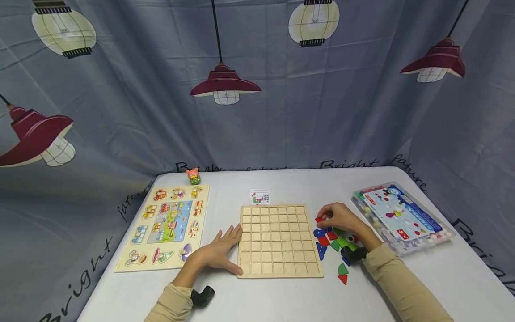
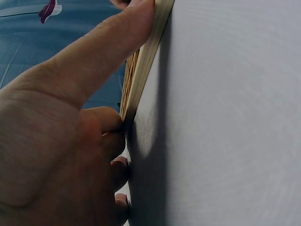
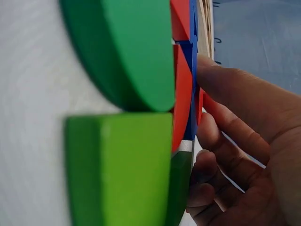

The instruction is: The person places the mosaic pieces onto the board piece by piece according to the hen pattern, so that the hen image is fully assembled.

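Observation:
A square wooden grid board (image 1: 279,241) lies flat at the middle of the table. My left hand (image 1: 220,251) rests along its left edge with fingers spread, the thumb at the lower left corner; in the left wrist view the thumb (image 2: 108,52) touches the board's side. Just off the board's right edge, my right hand (image 1: 342,219) pinches a red block (image 1: 319,219) between thumb and fingers; its full shape is hidden. Beneath and beside that hand lie loose blocks: a blue one (image 1: 322,251), a red one (image 1: 323,241), a light green one (image 3: 136,165) and several more.
A pattern card (image 1: 259,197) lies behind the board. On the left are a picture puzzle board (image 1: 169,226) and a small pink-and-green figurine (image 1: 193,175). A clear plastic case (image 1: 402,217) stands at the right. Near the front are a green block (image 1: 343,269) and a red triangle (image 1: 343,279).

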### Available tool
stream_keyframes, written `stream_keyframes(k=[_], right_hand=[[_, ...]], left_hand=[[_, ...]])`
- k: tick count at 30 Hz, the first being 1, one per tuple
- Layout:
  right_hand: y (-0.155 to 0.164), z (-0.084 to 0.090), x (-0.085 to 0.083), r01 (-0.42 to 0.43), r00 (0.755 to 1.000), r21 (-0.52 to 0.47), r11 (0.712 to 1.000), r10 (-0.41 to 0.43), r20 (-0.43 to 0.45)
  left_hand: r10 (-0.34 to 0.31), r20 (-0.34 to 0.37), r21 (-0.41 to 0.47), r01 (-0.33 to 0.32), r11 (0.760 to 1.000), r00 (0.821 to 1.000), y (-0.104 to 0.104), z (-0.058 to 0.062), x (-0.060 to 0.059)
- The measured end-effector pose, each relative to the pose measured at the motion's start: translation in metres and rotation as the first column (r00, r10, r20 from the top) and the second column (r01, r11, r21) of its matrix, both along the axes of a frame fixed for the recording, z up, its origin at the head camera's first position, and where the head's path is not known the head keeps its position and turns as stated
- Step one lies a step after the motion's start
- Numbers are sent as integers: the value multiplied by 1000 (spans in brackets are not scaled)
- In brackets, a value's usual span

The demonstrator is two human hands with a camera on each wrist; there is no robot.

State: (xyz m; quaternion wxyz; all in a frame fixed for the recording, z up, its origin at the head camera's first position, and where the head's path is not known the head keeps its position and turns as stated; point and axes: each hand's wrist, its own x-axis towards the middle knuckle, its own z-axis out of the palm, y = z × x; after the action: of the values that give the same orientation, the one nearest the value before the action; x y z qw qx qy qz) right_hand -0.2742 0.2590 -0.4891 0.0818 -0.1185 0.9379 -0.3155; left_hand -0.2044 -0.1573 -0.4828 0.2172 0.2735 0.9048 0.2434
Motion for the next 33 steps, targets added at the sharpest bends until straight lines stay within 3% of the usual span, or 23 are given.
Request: stream_keyframes(k=[11, 24, 33], right_hand=[[2, 1, 0, -14, 1000, 28, 999, 15, -11], [6, -2, 3, -37, 998, 30, 999, 39, -49], [3, -1, 2, -21, 999, 37, 999, 21, -24]], left_hand=[[6, -4, 18, -6, 1000, 1000, -1, 0, 2], [-25, -59, 18, 26, 999, 998, -4, -6, 3], [-32, -45, 17, 33, 999, 998, -6, -6, 2]])
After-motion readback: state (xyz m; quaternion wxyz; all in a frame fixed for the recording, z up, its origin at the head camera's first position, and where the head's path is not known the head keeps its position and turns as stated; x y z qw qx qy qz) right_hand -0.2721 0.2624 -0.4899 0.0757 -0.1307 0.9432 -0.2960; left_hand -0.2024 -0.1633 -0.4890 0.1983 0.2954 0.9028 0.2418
